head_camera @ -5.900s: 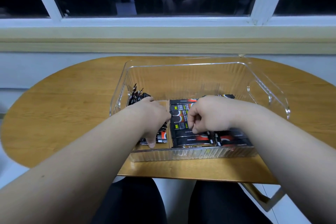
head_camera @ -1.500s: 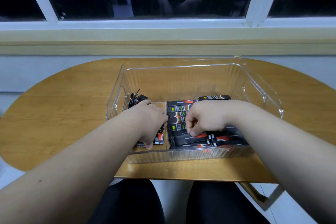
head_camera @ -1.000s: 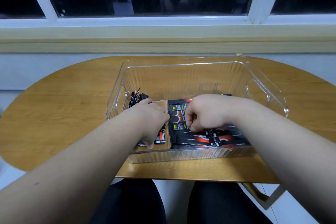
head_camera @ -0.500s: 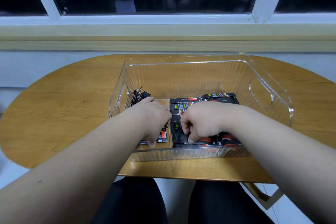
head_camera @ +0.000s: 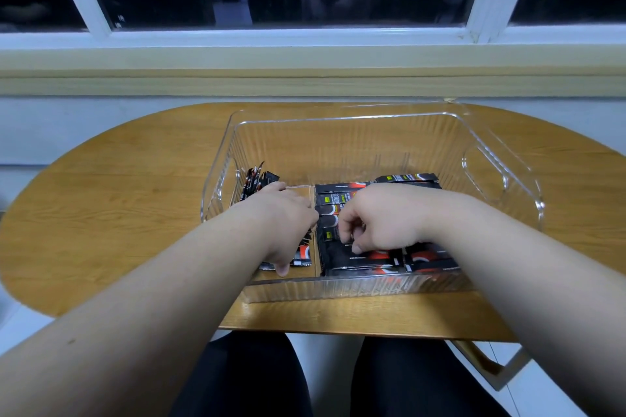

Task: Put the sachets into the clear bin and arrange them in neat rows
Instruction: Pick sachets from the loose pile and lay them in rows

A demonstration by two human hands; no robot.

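Note:
A clear ribbed bin (head_camera: pixel 338 142) stands on the wooden table (head_camera: pixel 111 206). Black-and-red sachets lie flat in rows (head_camera: pixel 359 259) in its near right part. A loose bunch of sachets (head_camera: pixel 254 179) sits at its left wall. My left hand (head_camera: pixel 281 223) reaches down over that bunch, its fingers curled round sachets near the front wall; the grip itself is partly hidden. My right hand (head_camera: pixel 379 220) hovers over the flat rows, fingers bent, fingertips pinching or pressing a sachet.
The bin's far half is bare, with a handle cut-out (head_camera: pixel 484 169) in its right wall. A window sill (head_camera: pixel 305 74) and dark window run behind the table. My legs show below the table's near edge.
My right hand has shifted slightly left and nearer along the flat rows. My left hand has stayed on the bunch at the left.

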